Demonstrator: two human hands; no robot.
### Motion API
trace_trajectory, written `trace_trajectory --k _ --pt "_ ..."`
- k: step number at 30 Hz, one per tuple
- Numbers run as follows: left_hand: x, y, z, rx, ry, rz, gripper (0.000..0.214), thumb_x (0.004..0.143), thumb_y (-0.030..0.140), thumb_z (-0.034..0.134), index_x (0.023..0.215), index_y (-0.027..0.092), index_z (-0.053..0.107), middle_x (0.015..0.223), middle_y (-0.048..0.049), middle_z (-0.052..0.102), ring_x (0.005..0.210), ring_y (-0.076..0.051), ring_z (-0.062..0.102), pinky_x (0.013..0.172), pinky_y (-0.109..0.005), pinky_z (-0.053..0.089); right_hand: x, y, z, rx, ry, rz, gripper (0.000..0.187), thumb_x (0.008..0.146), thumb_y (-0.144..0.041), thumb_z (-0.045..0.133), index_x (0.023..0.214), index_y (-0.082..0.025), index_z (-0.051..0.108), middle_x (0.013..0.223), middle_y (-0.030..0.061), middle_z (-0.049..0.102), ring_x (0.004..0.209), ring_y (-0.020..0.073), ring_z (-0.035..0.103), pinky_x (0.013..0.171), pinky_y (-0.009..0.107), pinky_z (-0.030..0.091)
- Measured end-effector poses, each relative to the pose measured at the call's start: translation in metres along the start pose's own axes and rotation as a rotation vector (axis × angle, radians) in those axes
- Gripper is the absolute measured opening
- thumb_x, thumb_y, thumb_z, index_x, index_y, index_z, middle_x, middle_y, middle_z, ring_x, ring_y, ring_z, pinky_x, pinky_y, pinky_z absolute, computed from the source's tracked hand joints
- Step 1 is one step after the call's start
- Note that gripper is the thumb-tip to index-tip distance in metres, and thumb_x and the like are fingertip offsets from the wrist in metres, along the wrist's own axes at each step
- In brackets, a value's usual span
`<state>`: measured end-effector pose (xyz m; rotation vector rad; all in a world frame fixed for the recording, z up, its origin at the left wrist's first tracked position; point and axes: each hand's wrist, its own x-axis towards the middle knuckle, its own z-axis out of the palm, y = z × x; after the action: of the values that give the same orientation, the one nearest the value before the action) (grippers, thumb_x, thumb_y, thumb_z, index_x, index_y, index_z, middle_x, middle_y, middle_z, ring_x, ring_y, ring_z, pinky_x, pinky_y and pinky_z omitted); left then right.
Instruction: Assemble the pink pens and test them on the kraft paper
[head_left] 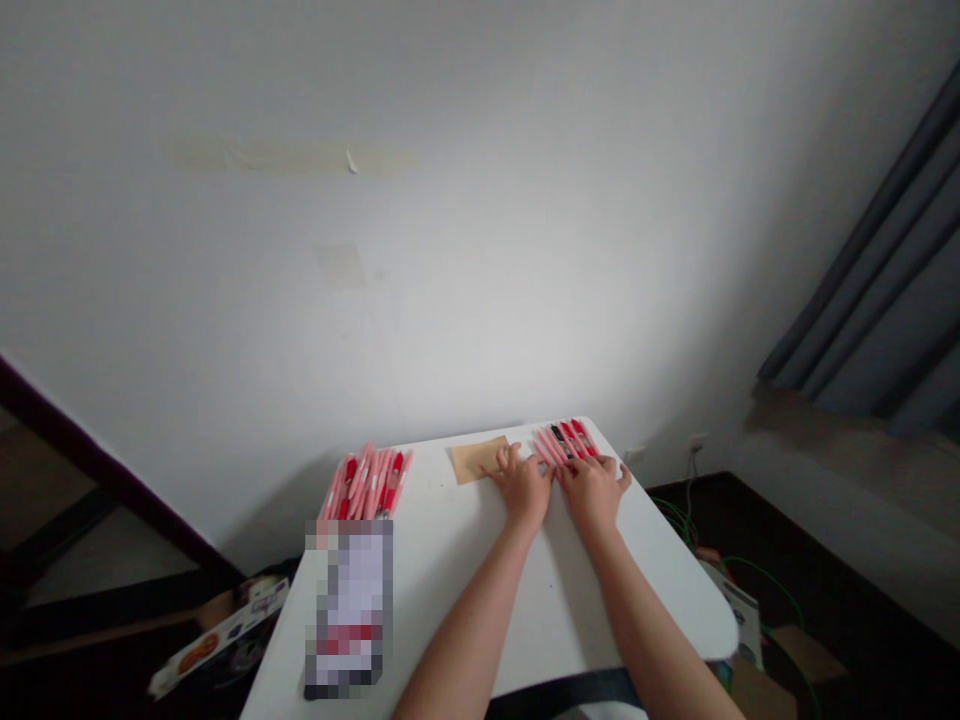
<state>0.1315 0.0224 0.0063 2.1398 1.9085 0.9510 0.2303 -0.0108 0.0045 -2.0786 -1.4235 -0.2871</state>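
Pens (565,439) are lined up at the tabletop (442,540) back right, touched by the right hand (590,487); some fingers of the left hand (525,487) are spread, but pinching by either cannot be told; by uneven pushing, the row could be skewed

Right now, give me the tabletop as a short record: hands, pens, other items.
Left hand: fingers spread, between brown paper and right pen group
Right hand: at right pen group's near ends; grip unclear
Right pen group: pink, red, black; side by side
Left pen group: pink, red; bunched
Pixelated item: nearer than left pen group; unidentifiable
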Motion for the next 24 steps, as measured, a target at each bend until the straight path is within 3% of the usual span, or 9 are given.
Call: trace_trajectory --k 24 --pt "0.020 0.010 0.017 0.037 0.004 -0.033 0.022 0.081 0.039 0.057 0.097 0.034 0.071 0.130 -0.0046 0.055 0.132 -0.032 0.033 0.108 -0.072 0.011 0.000 -0.001 -0.001 0.033 -0.008 0.040 0.028 0.085 -0.031 0.048 0.086 -0.027 0.075 0.092 0.0078 0.071 0.101 0.0282 0.047 0.099 0.055 0.016"
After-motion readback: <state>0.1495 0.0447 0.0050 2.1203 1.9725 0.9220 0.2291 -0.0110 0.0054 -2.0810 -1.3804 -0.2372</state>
